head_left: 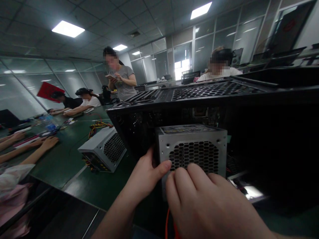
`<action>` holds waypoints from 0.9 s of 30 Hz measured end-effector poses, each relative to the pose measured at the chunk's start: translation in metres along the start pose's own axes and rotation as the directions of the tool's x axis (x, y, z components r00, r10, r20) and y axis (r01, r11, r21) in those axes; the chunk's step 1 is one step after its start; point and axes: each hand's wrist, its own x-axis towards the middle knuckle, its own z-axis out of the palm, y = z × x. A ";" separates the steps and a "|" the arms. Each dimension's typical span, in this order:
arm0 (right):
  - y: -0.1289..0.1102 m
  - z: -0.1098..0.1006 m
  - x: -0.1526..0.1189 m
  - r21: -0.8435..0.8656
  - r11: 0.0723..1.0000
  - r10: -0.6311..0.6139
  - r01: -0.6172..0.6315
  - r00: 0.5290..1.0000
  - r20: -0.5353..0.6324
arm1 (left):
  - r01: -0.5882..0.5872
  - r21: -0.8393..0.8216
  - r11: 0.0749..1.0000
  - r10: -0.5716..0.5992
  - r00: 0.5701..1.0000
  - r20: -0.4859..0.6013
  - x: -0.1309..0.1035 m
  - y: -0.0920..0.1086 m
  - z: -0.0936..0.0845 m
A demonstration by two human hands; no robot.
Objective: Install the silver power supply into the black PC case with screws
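A silver power supply (163,146) with a honeycomb vent sits at the open side of a black computer case (149,106). My left hand (146,174) grips its left side, thumb against the vented face and fingers partly hidden beside it. My right hand (204,199) is closed in front of the lower vent, knuckles towards the metal. Whatever its fingers hold is hidden; an orange strip (167,222), perhaps a cord or handle, shows just below. Left of the case, a second power supply (99,149) with bundled cables (99,125) rests on the green table (62,166).
The case's upper edge and mesh panel (209,91) overhang my hands. Another person's hands (48,143) lie on the table at left. Further back, a person stands with a phone (111,77), and others sit wearing headgear. A bright metallic piece (251,192) lies inside the case.
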 end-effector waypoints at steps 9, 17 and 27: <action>-0.005 -0.004 0.013 -0.024 1.000 0.017 -0.015 0.996 0.093 | 0.060 0.037 0.998 -0.059 0.998 -0.017 -0.001 0.010 0.000; 0.014 -0.004 0.018 0.095 0.995 -0.044 0.042 0.999 0.018 | 0.014 0.063 0.998 -0.014 1.000 -0.010 0.001 0.006 -0.001; 0.047 -0.001 0.006 0.449 0.893 0.019 0.004 0.999 -0.046 | 0.039 0.098 0.994 -0.040 0.999 0.016 0.003 0.004 -0.001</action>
